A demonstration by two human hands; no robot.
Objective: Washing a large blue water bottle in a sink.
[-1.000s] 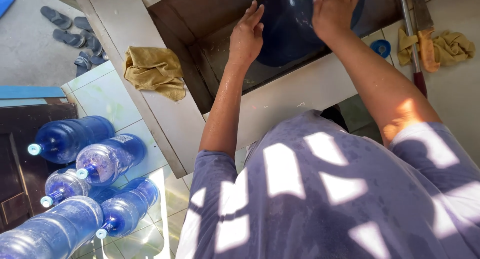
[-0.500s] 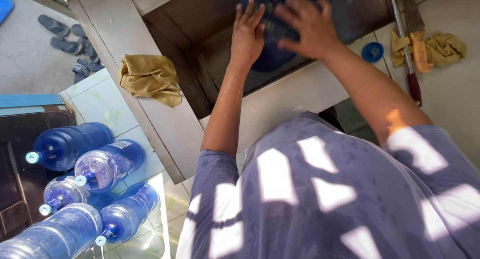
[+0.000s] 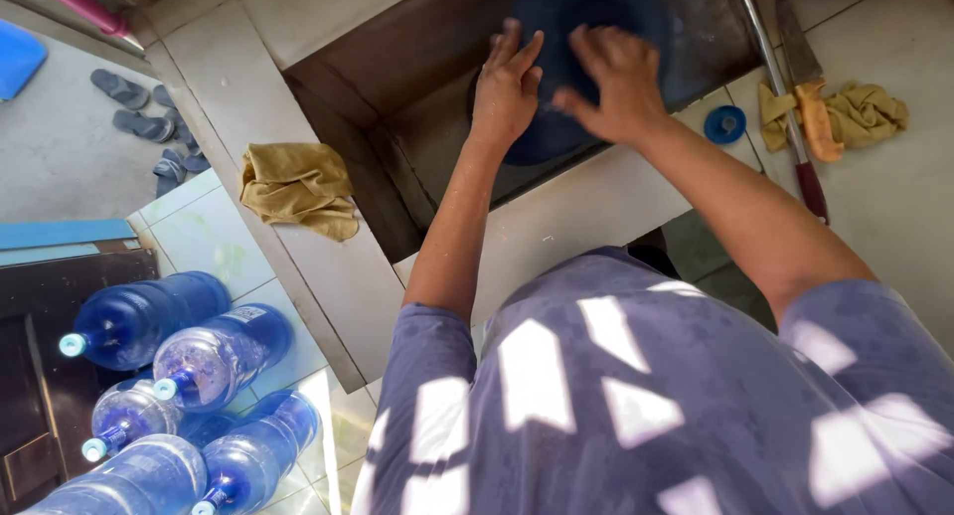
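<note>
You lean over a tiled table with a sunken basin. Your left hand and right hand, fingers spread, press flat on a big blue water jug standing in the basin. A yellow cloth lies left of your left hand; a blue cap lies right of your right hand.

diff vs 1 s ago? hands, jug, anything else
Right hand slid left across the big blue jug in the sink, closing toward the left hand. Both palms stayed pressed on it, no closed grip. Yellow cloth and the stacked bottles didn't move.
</note>
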